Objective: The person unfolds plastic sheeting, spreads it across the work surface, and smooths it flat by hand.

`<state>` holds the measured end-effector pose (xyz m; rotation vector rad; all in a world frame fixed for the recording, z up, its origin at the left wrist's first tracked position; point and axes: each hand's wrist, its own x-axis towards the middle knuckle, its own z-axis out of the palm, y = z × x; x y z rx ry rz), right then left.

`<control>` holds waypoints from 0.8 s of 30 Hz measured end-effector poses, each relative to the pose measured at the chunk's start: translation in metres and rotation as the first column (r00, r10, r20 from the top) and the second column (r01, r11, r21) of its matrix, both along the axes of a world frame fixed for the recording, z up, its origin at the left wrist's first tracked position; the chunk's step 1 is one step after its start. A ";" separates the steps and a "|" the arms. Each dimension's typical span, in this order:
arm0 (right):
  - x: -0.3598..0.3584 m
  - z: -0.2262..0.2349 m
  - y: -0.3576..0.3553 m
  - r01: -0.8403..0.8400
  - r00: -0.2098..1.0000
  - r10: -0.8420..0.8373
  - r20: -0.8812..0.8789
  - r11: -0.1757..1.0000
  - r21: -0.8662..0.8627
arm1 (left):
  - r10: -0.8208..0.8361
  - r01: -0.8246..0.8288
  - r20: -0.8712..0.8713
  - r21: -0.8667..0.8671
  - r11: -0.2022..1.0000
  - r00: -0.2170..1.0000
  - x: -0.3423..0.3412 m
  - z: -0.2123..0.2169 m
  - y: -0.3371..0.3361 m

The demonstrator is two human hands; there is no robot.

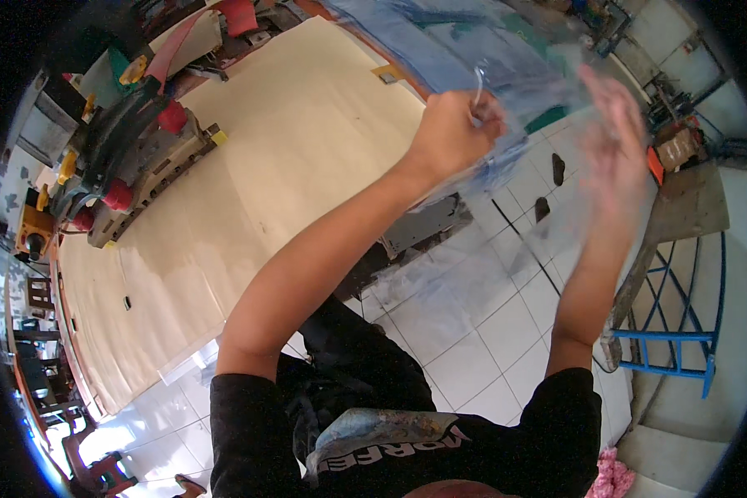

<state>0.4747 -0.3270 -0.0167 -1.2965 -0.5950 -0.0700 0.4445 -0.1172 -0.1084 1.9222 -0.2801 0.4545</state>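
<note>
My left hand (459, 131) is closed over the right edge of the table, its thumb and fingers pinching a thin clear plastic sheet (452, 286). The see-through plastic hangs down in front of the tiled floor; its outline is hard to make out. Off to the right, my right hand (614, 141) is raised and smeared by motion, so its fingers cannot be read. Faint plastic shows near it, but whether it grips any is unclear. Beneath my left forearm lies the table covered in tan paper (307, 124).
A dark machine with red and yellow knobs (133, 141) stands on the table's left. Blue sheeting (448, 41) covers the surface beyond. Dark slippers (559, 168) lie on the floor. A wooden bench top (690, 203) and a blue metal frame (672, 336) stand at right.
</note>
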 end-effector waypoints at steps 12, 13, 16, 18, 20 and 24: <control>-0.049 -0.134 -0.268 0.417 0.852 -0.453 -0.263 0.890 -0.184 | -0.223 0.189 0.015 -0.588 0.787 0.975 0.009 0.079 -0.001; -0.057 -0.145 -0.296 0.343 0.889 -0.378 -0.259 0.924 -0.170 | -0.222 0.207 0.040 -0.550 0.809 0.974 0.016 0.089 0.009; -0.074 -0.216 -0.422 0.422 0.777 -0.527 -0.344 0.842 -0.336 | -0.134 0.144 0.058 -0.524 0.839 0.989 0.056 0.097 0.031; -0.113 -0.280 -0.527 0.457 0.453 -0.777 -0.437 0.623 -0.635 | -0.051 0.075 0.060 -0.546 0.834 0.997 0.079 0.099 0.037; -0.176 -0.317 -0.603 0.399 0.272 -0.738 -0.618 0.671 -0.626 | -0.019 0.030 0.027 -0.522 0.852 0.999 0.091 0.101 0.051; -0.236 -0.419 -0.549 0.626 0.020 -0.685 -0.728 0.576 -0.526 | 0.237 -0.165 0.179 -0.342 0.925 0.955 0.165 0.072 0.087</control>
